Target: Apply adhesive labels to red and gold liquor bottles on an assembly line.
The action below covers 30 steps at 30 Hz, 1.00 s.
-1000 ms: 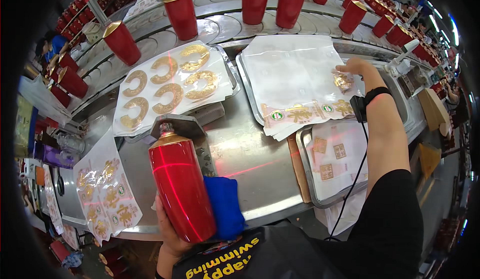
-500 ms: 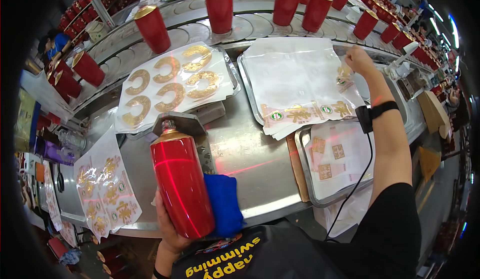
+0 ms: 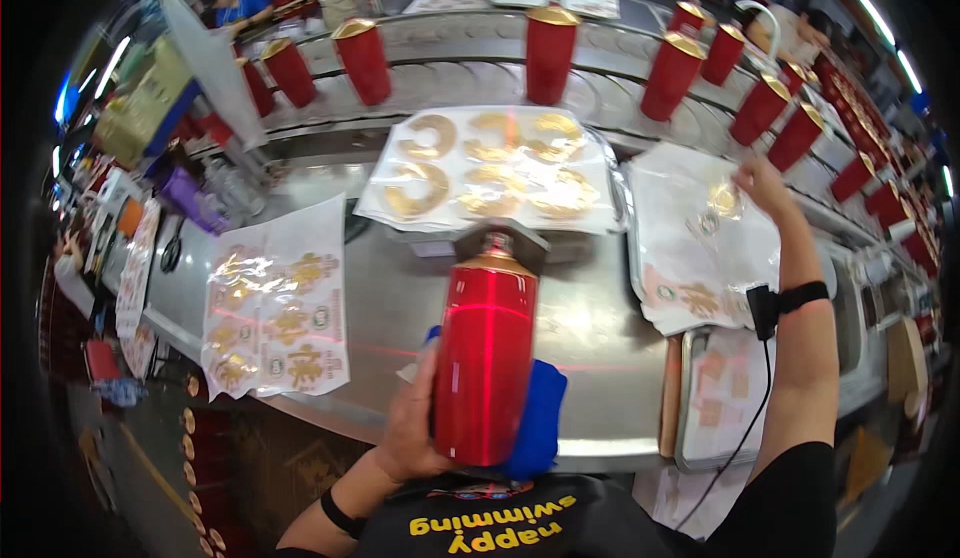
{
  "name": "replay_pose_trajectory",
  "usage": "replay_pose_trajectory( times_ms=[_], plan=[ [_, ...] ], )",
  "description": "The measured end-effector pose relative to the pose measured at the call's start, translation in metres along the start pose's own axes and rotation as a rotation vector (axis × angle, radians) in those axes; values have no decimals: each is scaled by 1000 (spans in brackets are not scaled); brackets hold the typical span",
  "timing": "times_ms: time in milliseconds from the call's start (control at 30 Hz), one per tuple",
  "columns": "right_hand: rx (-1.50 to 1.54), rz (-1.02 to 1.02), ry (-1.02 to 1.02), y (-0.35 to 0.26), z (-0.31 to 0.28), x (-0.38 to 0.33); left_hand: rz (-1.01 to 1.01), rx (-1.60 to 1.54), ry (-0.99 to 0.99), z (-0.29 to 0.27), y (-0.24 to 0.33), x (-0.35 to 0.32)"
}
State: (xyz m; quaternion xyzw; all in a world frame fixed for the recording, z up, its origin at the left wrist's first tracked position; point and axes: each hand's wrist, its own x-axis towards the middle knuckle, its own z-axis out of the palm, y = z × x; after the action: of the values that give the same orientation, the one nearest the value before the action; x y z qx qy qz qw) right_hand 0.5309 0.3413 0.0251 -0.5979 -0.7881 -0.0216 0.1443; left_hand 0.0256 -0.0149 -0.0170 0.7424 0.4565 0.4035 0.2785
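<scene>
Your left hand grasped the lower left side of the red bottle, its neck pointing away from you, beside the blue cloth. Your right arm reached forward, fingers bent beside a gold decal (whether they pinched it, I couldn't tell) above the white sheets
</scene>
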Motion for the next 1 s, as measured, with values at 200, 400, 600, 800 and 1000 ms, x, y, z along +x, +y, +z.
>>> replay_pose_trajectory(
  times_ms=[200, 400, 600, 800, 1000],
  plan=[
    [-106, 45, -136, -1, 61, -16, -39, 50, -4, -1, -4, -3],
    [97, -221, 36, -93, -14, -35, 2, 63, -16, -4, -3, 0],
    [175, -368, 139, -214, -94, -89, 15, 137, -38, -7, -2, 2],
    [319, -441, 106, -285, -151, -136, 81, 270, 20, -4, 1, -2],
    [490, -618, 124, -327, -187, -159, 145, 310, 16, -4, -1, -6]
  ],
)
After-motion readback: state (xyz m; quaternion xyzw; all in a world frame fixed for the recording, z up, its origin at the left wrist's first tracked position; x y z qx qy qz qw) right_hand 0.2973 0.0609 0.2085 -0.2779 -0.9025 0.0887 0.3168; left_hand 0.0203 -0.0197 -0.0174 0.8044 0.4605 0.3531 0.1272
